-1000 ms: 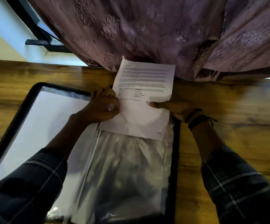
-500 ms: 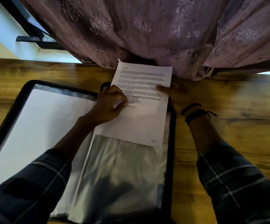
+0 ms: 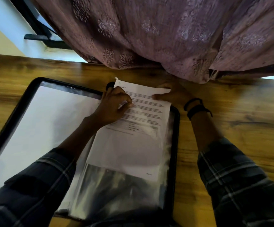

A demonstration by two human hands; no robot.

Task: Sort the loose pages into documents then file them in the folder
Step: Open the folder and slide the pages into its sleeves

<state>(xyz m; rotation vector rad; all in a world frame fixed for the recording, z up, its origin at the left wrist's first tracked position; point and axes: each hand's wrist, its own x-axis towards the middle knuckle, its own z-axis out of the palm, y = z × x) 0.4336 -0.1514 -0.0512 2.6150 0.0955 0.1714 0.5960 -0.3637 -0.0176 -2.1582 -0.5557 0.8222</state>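
Note:
A black display folder (image 3: 175, 128) lies open on the wooden table, its clear plastic sleeves showing on the right half. A stapled set of printed pages (image 3: 138, 145) sits most of the way down inside the top sleeve, its top part sticking out past the folder's far edge. My left hand (image 3: 115, 107) pinches the sleeve's opening over the upper left of the pages. My right hand (image 3: 170, 95) holds the pages' top right corner, thumb on the paper and fingers under it.
The folder's left half (image 3: 39, 128) shows a white sheet behind plastic. A purple patterned curtain (image 3: 165, 33) hangs onto the table's far edge just beyond the pages. Bare wooden tabletop (image 3: 239, 120) lies to the right.
The pages have slid down toward me, deeper into the sleeve. My right hand moved from the pages' middle edge up to their top right corner. My left hand stayed at the sleeve's opening.

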